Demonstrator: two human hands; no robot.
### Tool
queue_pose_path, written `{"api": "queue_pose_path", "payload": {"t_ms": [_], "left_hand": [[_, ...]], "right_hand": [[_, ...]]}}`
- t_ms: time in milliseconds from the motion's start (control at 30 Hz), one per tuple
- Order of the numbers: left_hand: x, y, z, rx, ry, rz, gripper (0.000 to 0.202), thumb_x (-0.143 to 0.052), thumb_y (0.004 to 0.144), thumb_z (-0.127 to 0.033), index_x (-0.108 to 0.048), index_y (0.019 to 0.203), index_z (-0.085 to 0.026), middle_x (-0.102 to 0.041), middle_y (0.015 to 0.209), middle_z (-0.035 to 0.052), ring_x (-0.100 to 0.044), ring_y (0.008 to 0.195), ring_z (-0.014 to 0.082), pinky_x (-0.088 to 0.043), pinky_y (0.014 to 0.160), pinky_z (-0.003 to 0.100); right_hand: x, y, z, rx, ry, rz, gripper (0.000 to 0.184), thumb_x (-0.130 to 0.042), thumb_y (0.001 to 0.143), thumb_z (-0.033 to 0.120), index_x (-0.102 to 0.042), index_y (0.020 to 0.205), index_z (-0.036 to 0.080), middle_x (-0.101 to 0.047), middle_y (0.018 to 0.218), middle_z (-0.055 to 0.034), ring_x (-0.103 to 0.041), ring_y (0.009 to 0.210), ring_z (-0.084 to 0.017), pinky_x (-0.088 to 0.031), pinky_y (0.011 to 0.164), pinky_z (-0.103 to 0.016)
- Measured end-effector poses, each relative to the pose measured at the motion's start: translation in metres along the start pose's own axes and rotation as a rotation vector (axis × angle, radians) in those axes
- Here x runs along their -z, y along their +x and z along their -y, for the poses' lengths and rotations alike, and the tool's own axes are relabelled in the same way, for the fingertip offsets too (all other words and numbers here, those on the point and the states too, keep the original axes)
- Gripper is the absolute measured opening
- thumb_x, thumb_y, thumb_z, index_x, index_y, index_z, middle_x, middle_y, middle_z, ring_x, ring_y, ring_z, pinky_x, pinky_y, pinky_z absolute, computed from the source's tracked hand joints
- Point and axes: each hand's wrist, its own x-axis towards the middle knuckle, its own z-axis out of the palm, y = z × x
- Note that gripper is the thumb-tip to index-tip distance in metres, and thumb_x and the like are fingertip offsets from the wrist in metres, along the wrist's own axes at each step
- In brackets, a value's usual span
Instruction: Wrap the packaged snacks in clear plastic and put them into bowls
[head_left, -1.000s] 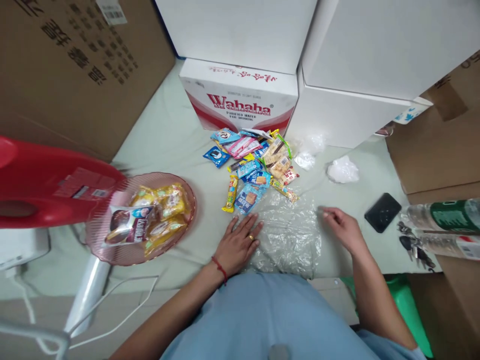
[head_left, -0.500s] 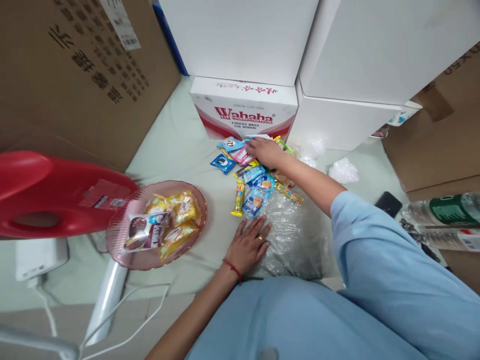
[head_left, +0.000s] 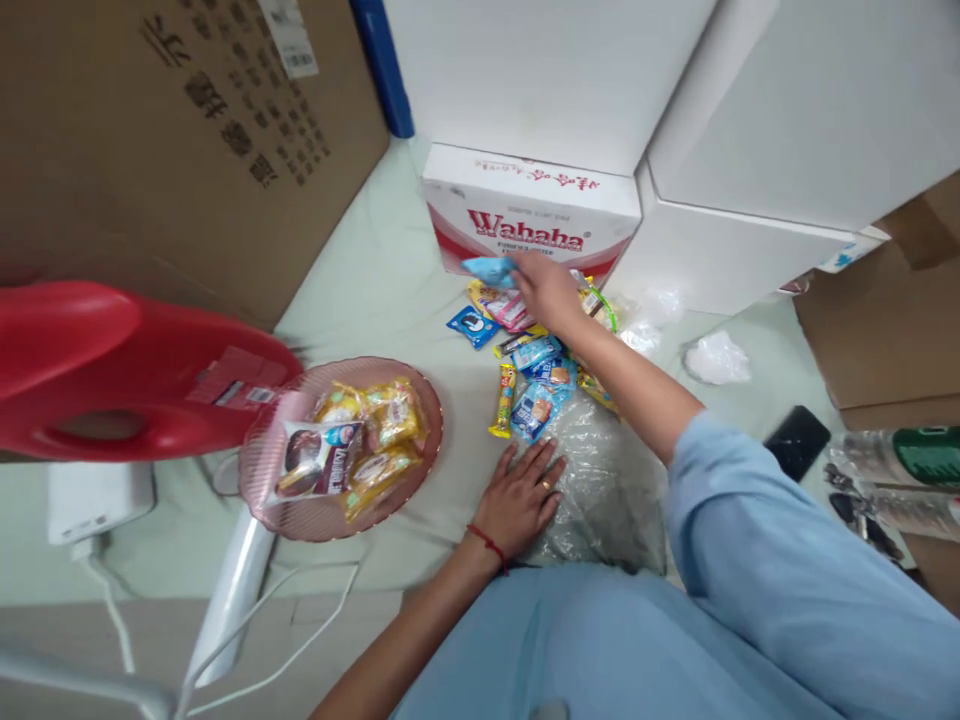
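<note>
brown carton (head_left: 150, 130) fills the 10 o'clock corner; two white boxes (head_left: 810, 100) span 12 to 2 o'clock. red plastic piece (head_left: 112, 380) lies at 9 o'clock. wahaha carton (head_left: 525, 215) stands at 12 o'clock under the white boxes, on the pale green sheet (head_left: 375, 290). pink ribbed dish (head_left: 315, 518), at 8 o'clock from the view's centre, holds yellow-wrapped snacks and one brown-and-white sachet. clear plastic bag (head_left: 607, 480) lies flat at 5 o'clock, just in front of the person's blue-clad body. snack pile (head_left: 536, 375) – mixed blue, yellow and pink wrappers – sits between the bag and the wahaha carton. left hand (head_left: 521, 495) rests palm down at the bag's 9 o'clock edge, fingers spread and gripping nothing. right hand (head_left: 551, 290) reaches over the pile at its 12 o'clock end, fingers closed on a light blue packet (head_left: 487, 270) – the packet is raised off the sheet, in front of the carton's red band. black phone (head_left: 799, 440) lies at 3 o'clock, well apart from both hands.
</note>
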Motion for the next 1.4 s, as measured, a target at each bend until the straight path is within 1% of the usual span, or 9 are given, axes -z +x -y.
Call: {"api": "queue_pose_path", "payload": {"t_ms": [100,200,400,500,633,767,1167,1300,1400], "left_hand": [[0.000,0.000,0.000,0.005,-0.028,-0.021,0.052,-0.046,0.105,-0.046,-0.051,0.153,-0.028,-0.046,0.165,0.0064,-0.043,0.153,0.0221,-0.017,0.132,0.048],[0.001,0.001,0.001,0.015,-0.034,-0.050,0.050,-0.048,0.105,-0.045,-0.054,0.152,-0.027,-0.047,0.164,0.0057,-0.043,0.152,0.0215,-0.016,0.132,0.047],[0.003,0.002,0.001,0.013,-0.039,0.007,0.048,-0.051,0.104,-0.043,-0.057,0.149,-0.028,-0.043,0.166,0.0049,-0.041,0.154,0.0225,-0.013,0.133,0.048],[0.005,0.004,0.001,0.015,-0.020,0.042,0.049,-0.048,0.105,-0.039,-0.054,0.152,-0.026,-0.041,0.167,0.0064,-0.040,0.155,0.0242,-0.013,0.132,0.050],[0.006,0.004,0.001,-0.001,0.011,0.050,0.048,-0.046,0.105,-0.036,-0.054,0.152,-0.025,-0.039,0.167,0.0083,-0.041,0.154,0.0257,-0.016,0.130,0.051],[0.003,-0.002,0.003,0.012,0.045,0.011,0.057,-0.048,0.105,-0.035,-0.042,0.159,-0.021,-0.040,0.167,0.0131,-0.044,0.152,0.0265,-0.020,0.129,0.050],[0.005,-0.007,0.015,0.009,-0.058,-0.026,0.058,-0.043,0.107,-0.034,-0.033,0.163,-0.023,-0.041,0.167,0.0133,-0.037,0.156,0.0273,-0.029,0.126,0.054],[0.017,-0.015,0.023,-0.032,-0.136,-0.075,0.066,-0.048,0.101,-0.021,-0.029,0.163,-0.028,-0.042,0.167,0.0115,-0.035,0.157,0.0264,-0.032,0.126,0.054],[0.029,-0.033,0.033,-0.122,-0.204,-0.019,0.074,-0.044,0.088,-0.006,-0.037,0.158,-0.028,-0.052,0.160,0.0095,-0.039,0.155,0.0240,-0.030,0.127,0.055]], "right_hand": [[0.041,-0.069,-0.014,-0.131,0.257,-0.115,0.020,-0.061,0.099,0.037,-0.070,0.098,0.019,-0.069,0.090,-0.0033,-0.063,0.086,-0.020,-0.052,0.080,-0.032],[0.075,-0.163,-0.026,-0.441,0.607,0.118,0.034,-0.070,0.090,0.054,-0.067,0.087,0.020,-0.048,0.061,0.0047,-0.044,0.055,-0.013,-0.037,0.053,-0.024],[0.070,-0.293,-0.014,-0.782,0.631,0.277,0.049,-0.060,0.093,0.063,-0.072,0.103,0.017,-0.055,0.067,0.0015,-0.043,0.052,-0.012,-0.039,0.049,-0.025],[0.065,-0.303,-0.005,-0.540,0.244,0.164,0.050,-0.058,0.098,0.055,-0.065,0.134,0.020,-0.068,0.119,-0.0129,-0.067,0.092,-0.023,-0.058,0.078,-0.037],[0.067,-0.292,-0.002,-0.204,0.073,0.461,0.062,-0.067,0.097,0.042,-0.048,0.155,0.030,-0.045,0.161,-0.0132,-0.056,0.138,-0.031,-0.055,0.104,-0.045],[0.061,-0.287,-0.006,-0.126,-0.032,0.570,0.056,-0.065,0.099,0.038,-0.053,0.153,0.026,-0.054,0.156,-0.0133,-0.057,0.137,-0.031,-0.054,0.106,-0.044],[0.074,-0.289,-0.004,-0.158,0.048,0.342,0.047,-0.058,0.103,0.044,-0.054,0.146,0.026,-0.060,0.144,-0.0122,-0.064,0.126,-0.027,-0.057,0.098,-0.039],[0.055,-0.277,0.003,-0.223,-0.031,0.507,0.052,-0.065,0.100,0.035,-0.051,0.149,0.023,-0.053,0.153,-0.0153,-0.068,0.119,-0.029,-0.059,0.090,-0.039],[0.061,-0.296,-0.004,-0.133,0.079,0.404,0.054,-0.061,0.102,0.036,-0.047,0.152,0.022,-0.044,0.158,-0.0182,-0.061,0.130,-0.029,-0.059,0.095,-0.041]]}}
